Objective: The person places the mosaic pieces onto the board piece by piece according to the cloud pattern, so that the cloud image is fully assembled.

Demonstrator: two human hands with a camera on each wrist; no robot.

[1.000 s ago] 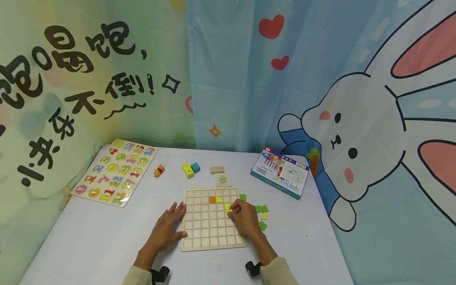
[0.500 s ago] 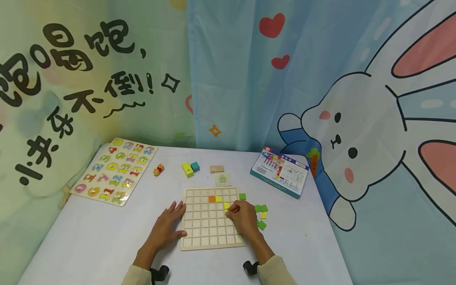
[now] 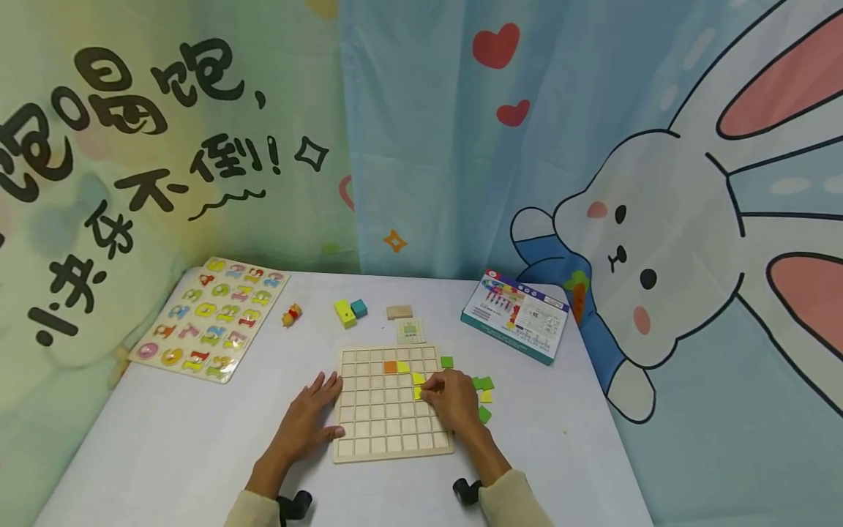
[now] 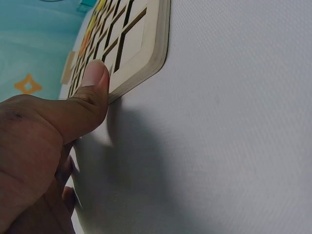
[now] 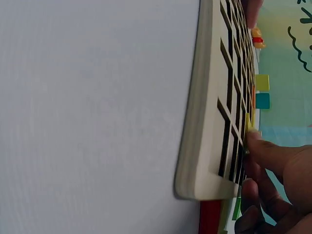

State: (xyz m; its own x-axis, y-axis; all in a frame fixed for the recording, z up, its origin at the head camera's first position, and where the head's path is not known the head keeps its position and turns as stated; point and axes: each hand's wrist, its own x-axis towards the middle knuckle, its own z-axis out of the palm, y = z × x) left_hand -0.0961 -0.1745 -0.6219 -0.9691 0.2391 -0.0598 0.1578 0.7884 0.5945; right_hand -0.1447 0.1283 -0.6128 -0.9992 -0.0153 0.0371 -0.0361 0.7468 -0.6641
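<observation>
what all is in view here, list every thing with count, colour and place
wooden grid board: one, pale wood, table centre
square tiles in the board: one orange, three yellow, upper right cells
loose square tiles: about four green, one yellow, right of board
number puzzle board: one, multicoloured, far left
small toy figure: one, orange
blocks: one yellow, one teal, one plain wood, behind board
pattern card: one, behind board
printed box: one, blue-edged, far right
table: pale
left hand: flat at board's left edge
right hand: fingertips on a yellow tile

The head view looks forward and down from some way off, the desk [image 3: 165, 439] filling the lower frame. Both wrist views skim low and close along it; all three share the grid board [image 3: 388, 446] [image 4: 151, 53] [image 5: 204, 122].
</observation>
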